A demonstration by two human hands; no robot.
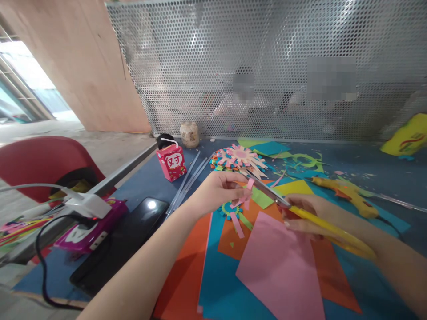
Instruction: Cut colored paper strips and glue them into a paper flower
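My left hand (220, 189) pinches a small pink paper strip (250, 183) between thumb and fingers, over the middle of the table. In my right hand (305, 206) is a pair of scissors (328, 226) with yellow handles, the blades pointing left and reaching to the strip. Whether the blades are parted cannot be made out. Below lie a fringed turquoise paper ring (230, 213) and loose pink strips (237, 225). A large pink paper sheet (283, 271) covers part of the orange sheet (336, 280) and blue paper (218, 284) under my hands.
Layered paper flowers (240, 155) sit behind my hands. A yellow glue gun (350, 195) lies at the right with its cord. On the left are a red drink carton (171, 162), clear sticks (190, 184), a phone (123, 244) and a purple power strip (90, 229). Perforated metal (213, 66) stands behind.
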